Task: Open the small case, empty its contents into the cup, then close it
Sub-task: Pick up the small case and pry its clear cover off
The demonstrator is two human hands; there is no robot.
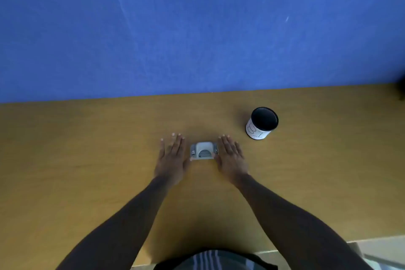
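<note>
A small grey case lies closed on the wooden table, near the middle. My left hand rests flat on the table just left of the case, fingers spread. My right hand lies flat just right of it, its thumb close to the case's edge. Neither hand holds anything. A white cup with a black inside and a line drawing on its side stands upright behind and to the right of the case.
A blue wall rises straight behind the table's far edge. The table's near edge runs along the bottom right, with pale floor beyond. A dark object shows at the far right edge.
</note>
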